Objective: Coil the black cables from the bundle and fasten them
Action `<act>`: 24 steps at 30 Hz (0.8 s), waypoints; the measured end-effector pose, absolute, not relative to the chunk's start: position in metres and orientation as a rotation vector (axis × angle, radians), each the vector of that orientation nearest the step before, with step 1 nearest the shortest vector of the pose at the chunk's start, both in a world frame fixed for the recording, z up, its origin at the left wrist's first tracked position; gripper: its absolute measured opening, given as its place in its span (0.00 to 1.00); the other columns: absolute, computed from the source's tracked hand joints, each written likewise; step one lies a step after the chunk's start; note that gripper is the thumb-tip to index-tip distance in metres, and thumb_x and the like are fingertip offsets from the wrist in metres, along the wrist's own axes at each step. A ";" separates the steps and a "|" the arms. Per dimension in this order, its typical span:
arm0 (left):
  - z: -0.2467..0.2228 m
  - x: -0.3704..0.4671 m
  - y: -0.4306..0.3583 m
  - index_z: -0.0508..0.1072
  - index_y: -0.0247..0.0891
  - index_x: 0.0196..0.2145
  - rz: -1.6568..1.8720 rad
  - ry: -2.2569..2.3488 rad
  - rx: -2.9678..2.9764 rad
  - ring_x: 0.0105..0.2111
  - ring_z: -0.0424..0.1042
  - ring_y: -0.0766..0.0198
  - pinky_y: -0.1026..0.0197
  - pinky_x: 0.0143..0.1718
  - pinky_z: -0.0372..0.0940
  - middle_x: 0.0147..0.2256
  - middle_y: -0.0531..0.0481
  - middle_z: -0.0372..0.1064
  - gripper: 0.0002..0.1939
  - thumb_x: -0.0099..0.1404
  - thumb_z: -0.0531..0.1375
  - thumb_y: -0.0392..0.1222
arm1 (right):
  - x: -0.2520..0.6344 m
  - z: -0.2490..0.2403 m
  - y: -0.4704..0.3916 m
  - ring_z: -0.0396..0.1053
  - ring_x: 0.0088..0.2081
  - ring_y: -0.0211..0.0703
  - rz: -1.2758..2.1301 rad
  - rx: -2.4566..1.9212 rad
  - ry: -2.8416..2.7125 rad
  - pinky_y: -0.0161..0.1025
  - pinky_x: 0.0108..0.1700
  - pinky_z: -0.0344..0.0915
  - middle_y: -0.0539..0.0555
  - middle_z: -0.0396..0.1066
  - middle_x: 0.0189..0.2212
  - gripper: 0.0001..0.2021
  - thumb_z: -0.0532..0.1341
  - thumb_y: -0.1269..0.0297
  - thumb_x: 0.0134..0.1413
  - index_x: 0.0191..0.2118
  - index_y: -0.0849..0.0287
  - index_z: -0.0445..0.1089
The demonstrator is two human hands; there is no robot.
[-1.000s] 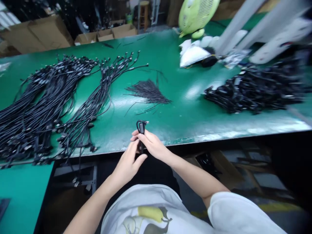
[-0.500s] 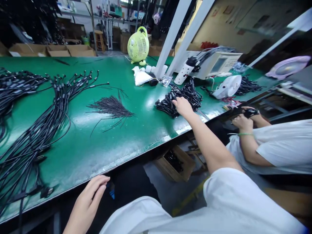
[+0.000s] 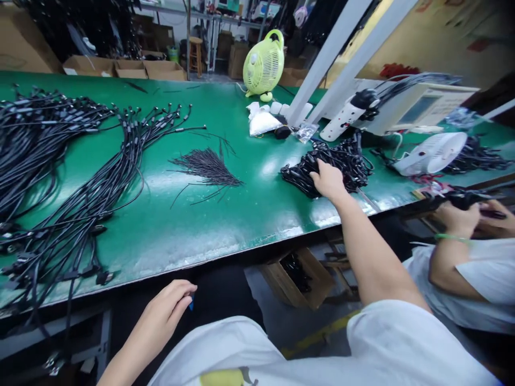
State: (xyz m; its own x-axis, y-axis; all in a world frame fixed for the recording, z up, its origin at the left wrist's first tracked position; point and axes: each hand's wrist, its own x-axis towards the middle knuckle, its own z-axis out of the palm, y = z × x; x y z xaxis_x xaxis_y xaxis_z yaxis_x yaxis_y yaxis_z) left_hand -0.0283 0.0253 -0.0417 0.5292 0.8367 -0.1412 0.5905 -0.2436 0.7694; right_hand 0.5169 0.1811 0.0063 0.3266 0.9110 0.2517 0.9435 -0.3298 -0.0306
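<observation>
My right hand (image 3: pixel 330 181) reaches out to a pile of coiled black cables (image 3: pixel 354 161) on the green table. Its fingers are bent into the near left part of the pile and grip a cable there; the fingertips are partly hidden. My left hand (image 3: pixel 167 308) hovers in front of the table edge, above my lap. Its fingers are loosely curved, with the thumb a little apart, and I see nothing held in it. A small blue thing (image 3: pixel 191 304) shows just beside its fingertips. Between the hands, farther back, lies a fan of thin black ties (image 3: pixel 207 167).
Long black cables (image 3: pixel 116 166) with plugs cover the table's left side, some hanging over the edge. A green fan (image 3: pixel 263 67), white bottle (image 3: pixel 341 120) and white fan (image 3: pixel 436 154) stand behind. A carton (image 3: pixel 298 279) sits below. At right, a co-worker's hands (image 3: pixel 461 217) hold black cables.
The view has turned, so the table things sit farther right in the picture. My right hand stays at the cable pile; my left hand remains before the table edge. The co-worker's hands have shifted.
</observation>
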 end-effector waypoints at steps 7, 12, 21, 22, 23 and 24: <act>-0.032 -0.031 0.017 0.74 0.42 0.45 0.584 1.095 1.880 0.45 0.73 0.63 0.62 0.49 0.67 0.45 0.48 0.73 0.14 0.71 0.50 0.40 | 0.442 0.013 0.153 0.60 0.55 0.77 -0.614 -2.165 -1.526 0.66 0.46 0.55 0.86 0.62 0.50 0.37 0.42 0.45 0.60 0.61 0.72 0.60; -0.019 -0.080 0.028 0.71 0.40 0.50 1.065 1.710 1.937 0.52 0.68 0.60 0.56 0.57 0.61 0.49 0.44 0.70 0.14 0.71 0.50 0.39 | 0.378 0.013 0.155 0.67 0.52 0.63 -0.450 -1.719 -1.767 0.60 0.45 0.62 0.69 0.71 0.43 0.23 0.45 0.45 0.59 0.53 0.39 0.68; -0.056 -0.124 -0.002 0.53 0.31 0.64 0.742 2.472 2.101 0.65 0.49 0.40 0.34 0.63 0.45 0.63 0.28 0.53 0.35 0.66 0.57 0.53 | 0.166 0.000 0.191 0.70 0.47 0.53 0.203 -1.086 -2.458 0.51 0.49 0.68 0.59 0.70 0.48 0.16 0.49 0.58 0.63 0.50 0.54 0.70; -0.064 -0.123 -0.007 0.52 0.31 0.65 0.769 2.523 2.087 0.66 0.47 0.39 0.33 0.63 0.44 0.63 0.26 0.51 0.36 0.66 0.57 0.52 | 0.141 -0.003 0.199 0.68 0.49 0.54 0.194 -1.028 -2.503 0.51 0.50 0.67 0.61 0.68 0.51 0.18 0.50 0.59 0.63 0.54 0.57 0.67; -0.072 -0.122 -0.012 0.51 0.30 0.65 0.826 2.574 2.050 0.66 0.46 0.38 0.33 0.62 0.44 0.63 0.25 0.50 0.38 0.66 0.58 0.52 | 0.119 -0.006 0.207 0.67 0.51 0.55 0.160 -0.986 -2.549 0.51 0.51 0.66 0.63 0.66 0.53 0.19 0.51 0.60 0.63 0.56 0.60 0.65; -0.078 -0.122 -0.017 0.49 0.30 0.66 0.895 2.615 1.993 0.66 0.45 0.38 0.33 0.62 0.46 0.64 0.24 0.49 0.39 0.65 0.58 0.52 | 0.098 -0.009 0.216 0.65 0.52 0.55 0.104 -0.959 -2.601 0.50 0.52 0.64 0.64 0.65 0.54 0.20 0.52 0.62 0.62 0.57 0.62 0.64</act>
